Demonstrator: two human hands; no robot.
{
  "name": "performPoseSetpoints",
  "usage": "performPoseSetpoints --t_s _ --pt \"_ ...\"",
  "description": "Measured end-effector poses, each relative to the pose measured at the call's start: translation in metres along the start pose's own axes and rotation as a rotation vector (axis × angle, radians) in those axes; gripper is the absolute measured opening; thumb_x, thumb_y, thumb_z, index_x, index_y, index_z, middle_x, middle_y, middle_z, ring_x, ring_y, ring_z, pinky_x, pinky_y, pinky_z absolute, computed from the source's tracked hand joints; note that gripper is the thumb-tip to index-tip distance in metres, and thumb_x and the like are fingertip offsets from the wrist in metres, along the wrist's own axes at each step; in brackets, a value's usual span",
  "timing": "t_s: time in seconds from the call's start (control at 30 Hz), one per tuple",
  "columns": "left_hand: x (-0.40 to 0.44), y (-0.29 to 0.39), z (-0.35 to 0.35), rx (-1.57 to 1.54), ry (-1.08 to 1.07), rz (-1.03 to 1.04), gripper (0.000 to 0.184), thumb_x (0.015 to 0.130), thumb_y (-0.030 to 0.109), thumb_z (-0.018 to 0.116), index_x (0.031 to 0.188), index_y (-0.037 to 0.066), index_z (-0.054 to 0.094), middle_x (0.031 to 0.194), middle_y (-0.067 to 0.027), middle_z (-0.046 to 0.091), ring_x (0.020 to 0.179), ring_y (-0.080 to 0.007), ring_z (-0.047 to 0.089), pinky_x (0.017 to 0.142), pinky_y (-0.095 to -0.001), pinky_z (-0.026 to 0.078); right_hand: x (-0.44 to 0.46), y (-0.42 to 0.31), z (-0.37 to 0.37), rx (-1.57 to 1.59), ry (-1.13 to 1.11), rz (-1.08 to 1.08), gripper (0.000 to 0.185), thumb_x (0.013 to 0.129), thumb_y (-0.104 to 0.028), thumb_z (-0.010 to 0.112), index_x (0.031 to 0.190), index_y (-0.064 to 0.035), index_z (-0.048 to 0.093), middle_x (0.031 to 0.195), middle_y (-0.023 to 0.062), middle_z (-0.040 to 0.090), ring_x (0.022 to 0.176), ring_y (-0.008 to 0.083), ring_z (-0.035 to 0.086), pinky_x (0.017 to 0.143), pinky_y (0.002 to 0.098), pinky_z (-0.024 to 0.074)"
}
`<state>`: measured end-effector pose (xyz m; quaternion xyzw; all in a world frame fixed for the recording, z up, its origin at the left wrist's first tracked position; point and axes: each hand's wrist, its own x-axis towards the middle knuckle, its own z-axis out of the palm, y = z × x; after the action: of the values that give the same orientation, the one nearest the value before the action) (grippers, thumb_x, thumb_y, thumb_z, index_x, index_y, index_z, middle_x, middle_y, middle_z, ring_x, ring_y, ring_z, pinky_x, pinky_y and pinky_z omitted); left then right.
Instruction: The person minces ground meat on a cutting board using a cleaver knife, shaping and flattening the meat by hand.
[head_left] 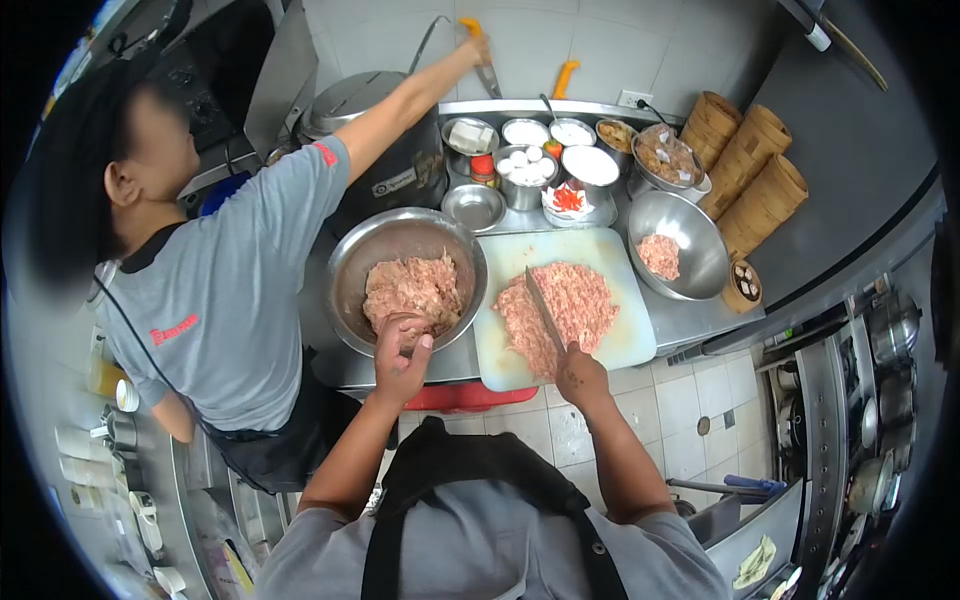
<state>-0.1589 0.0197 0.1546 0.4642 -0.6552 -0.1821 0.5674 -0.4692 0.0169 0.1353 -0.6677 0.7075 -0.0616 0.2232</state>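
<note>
My right hand (580,375) is closed round the handle of a knife (544,310). Its blade lies across a spread of raw minced meat (585,300) on a white cutting board (626,340). To the left, my left hand (402,355) is over the near rim of a wide steel bowl (345,265). Its fingers are bent, with the thumb apart from them, and nothing shows in its grasp. The fingertips are close to a heap of minced meat (415,285) inside; whether they touch it I cannot tell.
At left, a co-worker (220,290) reaches toward an orange-handled knife (487,70) by the wall. A steel bowl (705,240) with some meat stands right of the board. Behind are bowls of white eggs (526,165) and red pieces (567,199), and bamboo steamers (765,205).
</note>
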Motion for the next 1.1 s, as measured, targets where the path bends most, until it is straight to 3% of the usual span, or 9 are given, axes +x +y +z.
performPoseSetpoints --t_s 0.13,0.37,0.57,0.7,0.77,0.93,1.03,1.07,1.1 --pt "0.000 -0.005 0.007 0.023 -0.011 -0.122 0.023 0.087 0.010 0.067 0.106 0.001 0.059 0.100 -0.0127 0.060 0.093 -0.0243 0.061 0.081 -0.0330 0.049 -0.006 0.001 0.000 0.012 0.052 0.032 0.028 0.093 -0.024 0.049 0.099 0.0040 0.053 0.082 0.0313 0.066 0.080 0.0456 0.067 0.075 0.0521 0.0525" --pt "-0.001 -0.018 0.014 0.009 -0.017 -0.168 0.025 0.085 0.012 0.069 0.104 0.001 0.058 0.099 -0.0134 0.062 0.093 -0.0268 0.063 0.082 -0.0356 0.049 -0.003 0.005 -0.001 -0.111 0.071 0.064 0.029 0.091 -0.026 0.052 0.097 0.0017 0.058 0.087 0.0279 0.068 0.084 0.0436 0.068 0.079 0.0516 0.0525" --pt "-0.002 -0.008 0.010 -0.116 -0.037 -0.272 0.024 0.090 0.013 0.066 0.109 0.001 0.057 0.099 -0.0079 0.061 0.091 -0.0175 0.060 0.082 -0.0312 0.049 -0.015 0.004 0.004 -0.019 0.102 0.027 0.023 0.090 -0.020 0.050 0.097 0.0009 0.056 0.086 0.0296 0.066 0.086 0.0457 0.066 0.080 0.0537 0.0504" --pt "0.001 -0.006 0.006 -0.093 -0.063 -0.240 0.026 0.092 0.015 0.065 0.112 0.001 0.056 0.104 -0.0085 0.060 0.093 -0.0177 0.060 0.083 -0.0307 0.049 -0.023 -0.001 -0.026 0.088 0.145 0.054 0.025 0.094 -0.023 0.049 0.096 0.0000 0.058 0.088 0.0304 0.065 0.087 0.0478 0.063 0.079 0.0547 0.0483" --pt "0.003 -0.007 0.004 -0.097 -0.064 -0.191 0.027 0.092 0.015 0.065 0.112 0.001 0.056 0.106 -0.0091 0.059 0.094 -0.0179 0.060 0.084 -0.0307 0.049 -0.042 -0.010 -0.052 0.186 0.277 -0.038 0.019 0.096 -0.020 0.053 0.095 -0.0012 0.057 0.082 0.0278 0.065 0.083 0.0473 0.064 0.071 0.0512 0.0489" --pt "0.003 -0.006 0.002 -0.193 -0.079 -0.219 0.026 0.092 0.014 0.064 0.113 0.001 0.056 0.113 -0.0094 0.057 0.106 -0.0181 0.056 0.093 -0.0326 0.044 -0.089 -0.064 -0.096 0.451 0.545 0.105 0.023 0.097 -0.020 0.057 0.098 0.0033 0.057 0.075 0.0286 0.064 0.072 0.0463 0.065 0.060 0.0488 0.0489" --pt "0.000 -0.009 0.000 -0.304 -0.070 -0.286 0.026 0.092 0.013 0.063 0.114 0.001 0.055 0.114 -0.0093 0.057 0.105 -0.0180 0.056 0.094 -0.0330 0.043 -0.096 -0.034 -0.039 0.164 0.417 0.111 0.026 0.097 -0.021 0.056 0.104 0.0040 0.057 0.074 0.0297 0.064 0.069 0.0471 0.064 0.061 0.0501 0.0498" --pt "0.000 -0.010 -0.001 -0.297 -0.072 -0.273 0.027 0.092 0.013 0.063 0.115 0.001 0.055 0.114 -0.0094 0.057 0.105 -0.0179 0.056 0.095 -0.0330 0.043 -0.093 -0.027 -0.021 0.044 0.233 0.092 0.031 0.098 -0.025 0.052 0.109 0.0032 0.058 0.076 0.0298 0.065 0.073 0.0478 0.064 0.066 0.0531 0.0503" --pt "0.001 -0.010 -0.002 -0.293 -0.077 -0.263 0.027 0.093 0.012 0.062 0.115 0.001 0.054 0.115 -0.0095 0.057 0.106 -0.0179 0.056 0.095 -0.0330 0.042 -0.086 -0.027 -0.012 0.048 0.022 0.115 0.033 0.099 -0.029 0.048 0.101 0.0021 0.059 0.078 0.0298 0.065 0.078 0.0481 0.064 0.071 0.0556 0.0494"
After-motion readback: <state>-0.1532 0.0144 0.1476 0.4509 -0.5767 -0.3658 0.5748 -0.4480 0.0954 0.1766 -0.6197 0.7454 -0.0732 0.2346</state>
